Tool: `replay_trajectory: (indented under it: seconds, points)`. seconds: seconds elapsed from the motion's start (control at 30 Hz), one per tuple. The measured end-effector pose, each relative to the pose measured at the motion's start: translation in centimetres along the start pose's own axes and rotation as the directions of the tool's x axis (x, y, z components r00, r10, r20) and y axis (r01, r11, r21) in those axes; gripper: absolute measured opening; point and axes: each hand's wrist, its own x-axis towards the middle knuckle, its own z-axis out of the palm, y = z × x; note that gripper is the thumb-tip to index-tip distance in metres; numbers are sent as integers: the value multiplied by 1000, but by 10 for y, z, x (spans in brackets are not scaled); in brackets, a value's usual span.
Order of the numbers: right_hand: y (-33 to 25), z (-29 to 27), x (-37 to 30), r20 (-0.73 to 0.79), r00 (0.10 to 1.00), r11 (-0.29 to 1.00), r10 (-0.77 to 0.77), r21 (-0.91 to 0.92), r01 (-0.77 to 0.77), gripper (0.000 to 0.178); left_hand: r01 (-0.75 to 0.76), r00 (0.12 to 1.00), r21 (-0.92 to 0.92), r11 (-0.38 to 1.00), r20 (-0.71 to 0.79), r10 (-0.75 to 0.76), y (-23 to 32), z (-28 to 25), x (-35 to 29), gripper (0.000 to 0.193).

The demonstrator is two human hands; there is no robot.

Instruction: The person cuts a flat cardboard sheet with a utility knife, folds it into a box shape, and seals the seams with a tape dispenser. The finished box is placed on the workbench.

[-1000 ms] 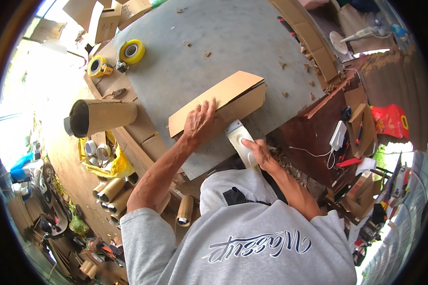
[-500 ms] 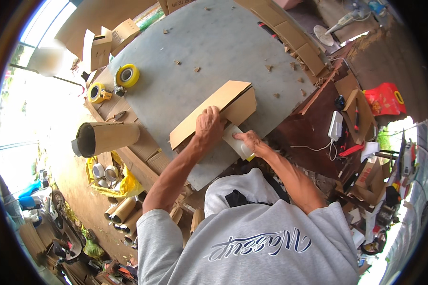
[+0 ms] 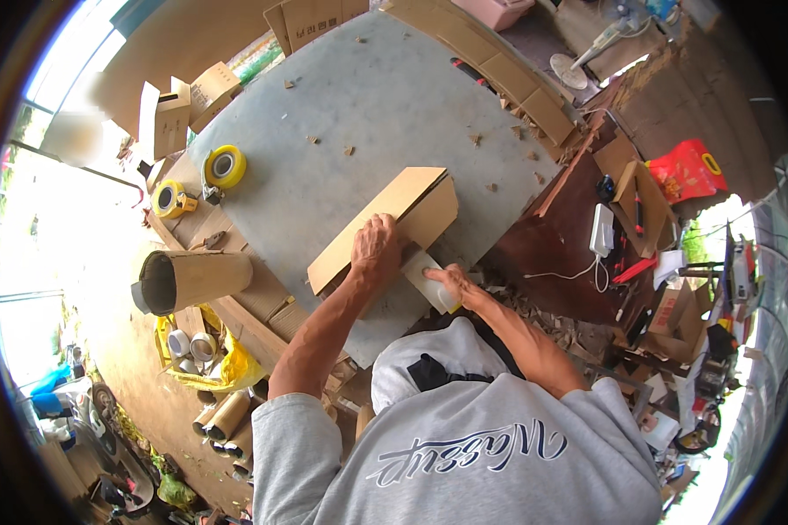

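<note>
A long brown cardboard box (image 3: 372,227) lies at a slant on the grey tabletop, near its front edge. My left hand (image 3: 376,245) is closed over the box's near side, fingers curled at the edge of its top flap. Just to the right, my right hand (image 3: 449,283) grips a pale flat block (image 3: 427,282), thumb laid on top. The block's far end sits against the near right part of the box, and a bit of yellow shows at its near end. What kind of thing the block is, I cannot make out.
Two yellow tape rolls (image 3: 225,166) sit at the table's left edge, near a wide cardboard tube (image 3: 197,280). Small cardboard scraps (image 3: 348,150) dot the grey tabletop (image 3: 280,192). A red-handled tool (image 3: 470,72) lies at the far right. Cardboard boxes (image 3: 166,118) stand at the far left.
The whole view has shifted a little, so things appear lower and slightly to the left. Both hands keep nearly the same places on the box and the pale block.
</note>
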Motion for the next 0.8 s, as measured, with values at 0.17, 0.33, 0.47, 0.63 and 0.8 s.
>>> replay_trajectory:
  seconds: [0.17,0.33,0.47,0.63,0.8]
  points:
    - [10,-5,29,36,993,993,-111,-30,112,63,16,1000,7,1000,-7,-16,1,0,1,51]
    - [-21,-19,35,185,976,988,116,81,-132,38,0,998,0,1000,-58,0,6,4,-2,44]
    - [-76,-7,9,180,959,976,220,-49,-214,45,40,996,22,999,-76,-38,3,6,0,40]
    - [-13,0,44,409,908,919,91,-386,82,39,9,998,55,998,-58,-6,7,3,-1,41]
    - [-4,13,8,184,981,816,53,-574,63,47,55,972,24,998,-229,-48,5,12,-3,47]
